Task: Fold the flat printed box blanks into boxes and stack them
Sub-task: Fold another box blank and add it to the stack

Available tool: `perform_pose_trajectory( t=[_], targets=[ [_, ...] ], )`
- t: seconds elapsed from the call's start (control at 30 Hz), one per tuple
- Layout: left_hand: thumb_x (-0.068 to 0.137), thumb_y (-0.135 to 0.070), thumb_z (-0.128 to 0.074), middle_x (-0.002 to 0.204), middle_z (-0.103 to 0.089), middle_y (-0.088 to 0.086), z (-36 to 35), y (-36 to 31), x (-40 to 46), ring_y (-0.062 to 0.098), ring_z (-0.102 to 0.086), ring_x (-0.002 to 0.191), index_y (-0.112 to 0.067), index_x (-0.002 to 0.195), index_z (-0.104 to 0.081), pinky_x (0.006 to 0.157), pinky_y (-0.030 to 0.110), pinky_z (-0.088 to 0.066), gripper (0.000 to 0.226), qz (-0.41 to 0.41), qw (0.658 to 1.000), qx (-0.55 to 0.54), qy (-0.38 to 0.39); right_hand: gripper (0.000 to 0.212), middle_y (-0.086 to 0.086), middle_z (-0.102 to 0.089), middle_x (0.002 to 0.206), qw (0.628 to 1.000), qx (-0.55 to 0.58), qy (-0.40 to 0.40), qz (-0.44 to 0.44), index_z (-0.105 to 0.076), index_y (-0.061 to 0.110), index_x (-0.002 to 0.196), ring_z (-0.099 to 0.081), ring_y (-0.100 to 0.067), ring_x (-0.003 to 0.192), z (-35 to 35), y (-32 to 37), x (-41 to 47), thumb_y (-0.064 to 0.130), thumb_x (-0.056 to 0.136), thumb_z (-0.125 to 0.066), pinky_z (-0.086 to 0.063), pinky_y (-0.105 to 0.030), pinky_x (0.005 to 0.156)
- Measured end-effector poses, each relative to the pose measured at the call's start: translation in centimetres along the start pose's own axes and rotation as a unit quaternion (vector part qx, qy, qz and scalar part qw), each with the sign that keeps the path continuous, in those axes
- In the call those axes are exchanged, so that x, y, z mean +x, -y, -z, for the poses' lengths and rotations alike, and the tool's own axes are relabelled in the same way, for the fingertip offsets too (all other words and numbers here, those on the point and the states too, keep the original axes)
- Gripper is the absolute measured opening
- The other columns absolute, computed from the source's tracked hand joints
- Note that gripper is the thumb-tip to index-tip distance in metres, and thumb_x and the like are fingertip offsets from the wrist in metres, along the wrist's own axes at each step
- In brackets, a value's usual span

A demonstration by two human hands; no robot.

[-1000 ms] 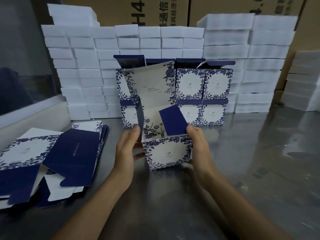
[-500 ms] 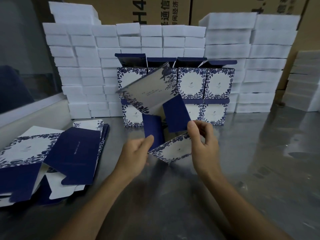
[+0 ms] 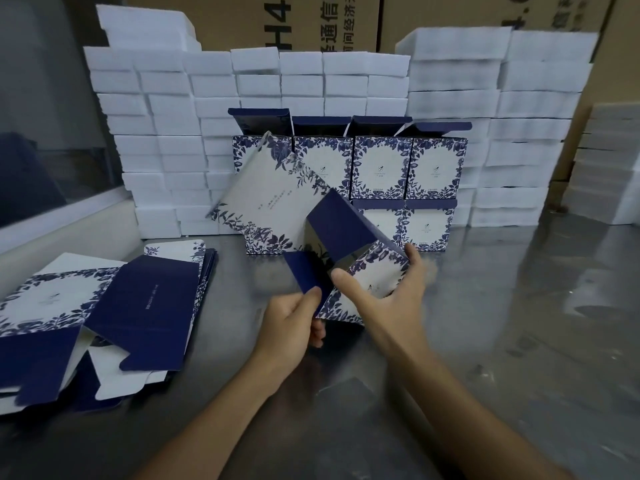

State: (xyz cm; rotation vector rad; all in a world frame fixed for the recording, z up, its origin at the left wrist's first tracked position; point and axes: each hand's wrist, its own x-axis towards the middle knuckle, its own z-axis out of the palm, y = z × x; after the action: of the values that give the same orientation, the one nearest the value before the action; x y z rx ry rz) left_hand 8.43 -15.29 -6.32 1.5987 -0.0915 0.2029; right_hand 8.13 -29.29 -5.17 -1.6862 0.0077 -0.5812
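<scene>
A half-formed blue and white floral box point(image 3: 372, 277) is held tilted above the steel table point(image 3: 502, 306), its long lid panel leaning up to the left and its dark blue flaps standing out. My left hand point(image 3: 294, 320) pinches a dark blue side flap at the box's lower left. My right hand point(image 3: 388, 299) grips the box's printed face, thumb across the front and fingers behind the right edge. Folded boxes point(image 3: 408, 168) stand in two rows at the back centre, lids open. Flat blanks point(image 3: 104, 306) lie piled on the left.
Stacks of white foam blocks point(image 3: 502, 133) line the back behind the folded boxes, with brown cartons point(image 3: 311, 22) behind them. More foam blocks point(image 3: 606, 161) stand at the far right. A glass partition runs along the left side.
The box has been lifted off the table and tipped to the left. My left hand moved from the box's side to a blue flap, and my right hand shifted onto the printed face.
</scene>
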Motion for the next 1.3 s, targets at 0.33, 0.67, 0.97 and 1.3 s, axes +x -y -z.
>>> perform_pose_trajectory(
  t=[0.33, 0.67, 0.97, 1.3],
  targets=[
    [0.101, -0.027, -0.049, 0.043, -0.03, -0.002, 1.7, 0.1, 1.3, 0.016, -0.036, 0.039, -0.024, 0.043, -0.036, 0.042, 0.026, -0.047, 0.059, 0.07, 0.996, -0.036, -0.053, 0.123, 0.02, -0.022, 0.153, 0.999, 0.018, 0.043, 0.007, -0.016, 0.046, 0.15, -0.031, 0.0, 0.135, -0.3, -0.4, -0.2, 0.074, 0.047, -0.079, -0.03, -0.028, 0.109],
    [0.101, -0.034, -0.046, 0.042, -0.029, -0.001, 2.2, -0.3, 1.3, 0.018, -0.033, 0.04, -0.019, 0.056, -0.032, 0.044, 0.028, -0.046, 0.049, 0.077, 0.992, -0.047, -0.084, 0.124, 0.013, -0.032, 0.155, 0.995, 0.045, 0.084, 0.003, -0.018, 0.045, 0.152, -0.04, -0.009, 0.14, 0.2, 0.0, -0.2, 0.072, 0.049, -0.08, -0.036, -0.041, 0.117],
    [0.095, -0.018, -0.046, 0.041, -0.027, -0.001, 3.0, -0.1, 1.6, 0.016, -0.028, 0.038, -0.018, 0.052, -0.03, 0.044, 0.025, -0.04, 0.046, 0.081, 0.986, -0.061, -0.129, 0.122, 0.016, -0.032, 0.156, 0.992, 0.045, 0.116, 0.004, -0.018, 0.046, 0.152, -0.039, -0.011, 0.141, 0.4, 0.3, -0.5, 0.072, 0.051, -0.08, -0.037, -0.045, 0.117],
    [0.104, -0.037, -0.036, 0.091, -0.066, 0.004, 3.5, -0.2, 1.6, 0.019, -0.061, 0.077, -0.025, 0.094, -0.063, 0.066, 0.037, -0.049, 0.032, -0.02, 0.983, -0.108, -0.148, 0.129, 0.02, -0.024, 0.16, 0.98, 0.085, 0.138, -0.111, -0.014, 0.051, 0.154, -0.03, -0.012, 0.146, 0.1, 0.5, 0.5, 0.1, 0.043, -0.059, -0.03, -0.049, 0.119]
  ],
)
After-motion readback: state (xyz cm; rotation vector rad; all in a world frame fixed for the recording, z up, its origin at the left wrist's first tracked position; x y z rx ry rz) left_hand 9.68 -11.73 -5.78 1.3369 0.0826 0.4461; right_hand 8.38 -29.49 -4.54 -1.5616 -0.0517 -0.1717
